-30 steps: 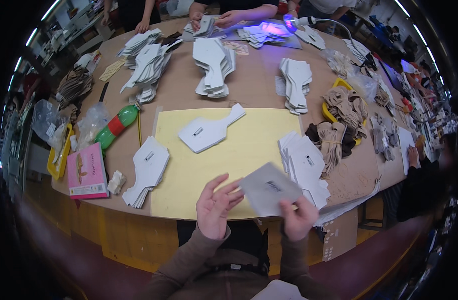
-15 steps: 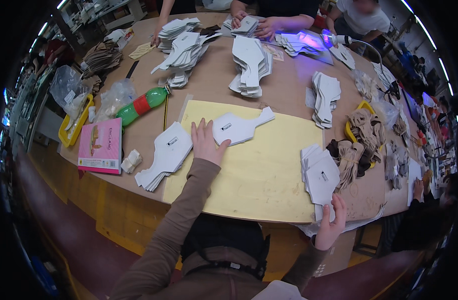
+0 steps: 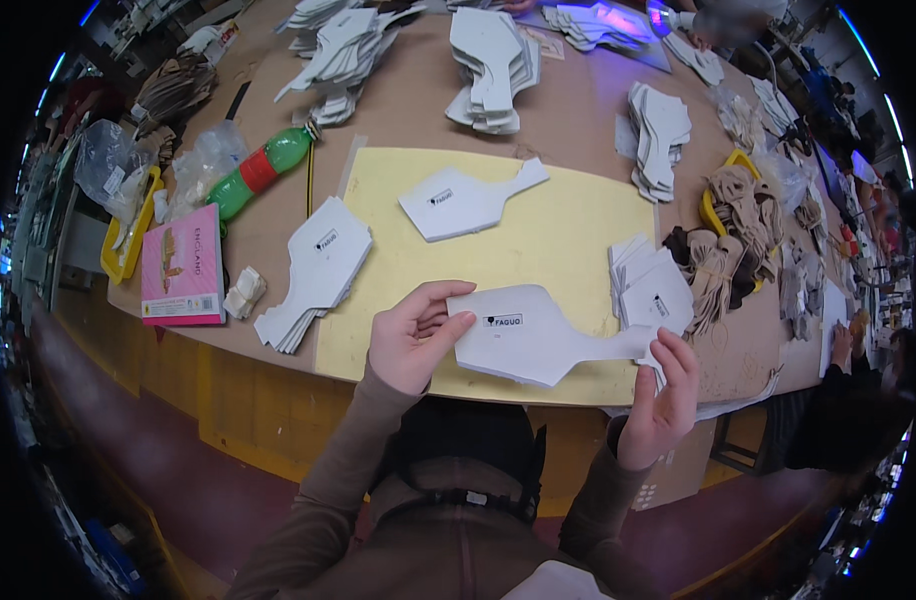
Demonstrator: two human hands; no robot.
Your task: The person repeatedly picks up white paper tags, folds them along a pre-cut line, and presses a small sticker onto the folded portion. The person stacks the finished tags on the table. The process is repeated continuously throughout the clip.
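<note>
Between my hands, above the near edge of the yellow sheet, hangs a white paddle-shaped piece with a small dark printed mark. My left hand pinches its wide end between thumb and fingers. Its narrow tail is gripped by my right hand. A similar white piece lies on the sheet beyond, tail pointing right. To the left, a fanned stack of these pieces overlaps the sheet's edge. Another stack lies at the sheet's right side, partly behind the held piece's tail.
At left are a pink book, a green bottle, a small off-white bundle and a yellow basket. Brown bundled pieces fill a yellow basket at right. More white stacks stand farther back, near a purple-lit lamp.
My left hand has left the piece on the sheet and come nearer. A white piece is now lifted between both hands, its tail in my right. The view has tilted down.
</note>
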